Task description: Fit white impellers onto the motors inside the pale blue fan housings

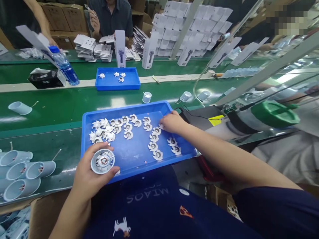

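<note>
My left hand (87, 171) is wrapped round a light blue fan housing (103, 161), whose open end with spokes and a round centre faces up. It is over the left front of a blue tray (134, 171). My right hand (172, 122) is inside the tray near its far right corner, fingers closed on a white fan blade (161, 126) that is mostly hidden by them. White fan blades with dark round hubs lie in the tray: a pile (102, 131) at the left, a column (153, 146) beneath my right hand, and a pair (174, 146) at the right.
Several light blue housings (41, 169) lie at the left. A smaller blue tray (118, 87) with a few blades, a water bottle (65, 66) and white boxes (120, 49) stand across the green bench. A green-capped cylinder (271, 116) is at the right. Co-workers sit opposite.
</note>
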Action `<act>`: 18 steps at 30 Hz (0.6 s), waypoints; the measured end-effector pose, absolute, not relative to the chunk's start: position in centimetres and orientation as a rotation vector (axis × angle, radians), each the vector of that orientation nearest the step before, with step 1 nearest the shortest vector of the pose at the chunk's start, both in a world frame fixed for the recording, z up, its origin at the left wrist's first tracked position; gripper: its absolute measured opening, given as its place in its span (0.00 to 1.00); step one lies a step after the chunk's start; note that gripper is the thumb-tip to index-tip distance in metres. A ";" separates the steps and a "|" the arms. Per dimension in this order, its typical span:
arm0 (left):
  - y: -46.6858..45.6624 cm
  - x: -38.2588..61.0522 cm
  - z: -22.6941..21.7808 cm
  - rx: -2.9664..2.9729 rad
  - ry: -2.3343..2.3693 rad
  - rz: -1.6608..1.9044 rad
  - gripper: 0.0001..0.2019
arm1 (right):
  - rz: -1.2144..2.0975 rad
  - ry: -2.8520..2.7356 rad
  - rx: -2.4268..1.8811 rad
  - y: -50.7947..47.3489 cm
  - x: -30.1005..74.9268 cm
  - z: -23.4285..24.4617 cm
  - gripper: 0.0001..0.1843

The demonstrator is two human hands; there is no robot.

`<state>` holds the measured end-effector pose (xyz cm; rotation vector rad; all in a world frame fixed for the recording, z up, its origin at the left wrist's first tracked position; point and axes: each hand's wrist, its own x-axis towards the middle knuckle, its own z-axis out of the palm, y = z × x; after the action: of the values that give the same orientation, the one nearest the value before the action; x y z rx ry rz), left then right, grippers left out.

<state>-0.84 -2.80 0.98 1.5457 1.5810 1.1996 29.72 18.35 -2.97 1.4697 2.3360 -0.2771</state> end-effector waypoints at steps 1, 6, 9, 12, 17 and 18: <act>-2.5 -0.6 0.8 1.539 1.563 1.232 0.27 | -0.333 2.375 1.507 18.2 30.0 -2.8 0.10; -1.6 0.9 0.3 1.643 1.456 1.250 0.30 | -1.013 2.535 1.737 16.2 30.6 -0.9 0.16; -1.5 2.0 0.4 1.685 1.430 1.112 0.29 | -1.827 2.451 1.636 12.9 30.5 0.2 0.21; -1.2 3.2 1.0 1.705 1.457 0.903 0.31 | -2.565 2.145 1.405 9.4 29.9 0.3 0.23; -0.2 5.1 2.3 1.962 1.474 0.764 0.27 | -3.207 1.552 1.083 6.8 28.7 -0.3 0.20; -0.1 5.3 2.5 2.004 1.471 0.761 0.27 | -3.268 1.463 1.040 6.7 28.6 -0.4 0.19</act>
<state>5.32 -0.09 2.49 2.0038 1.4714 0.7614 28.63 6.72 -0.43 1.0398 1.4634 -3.2682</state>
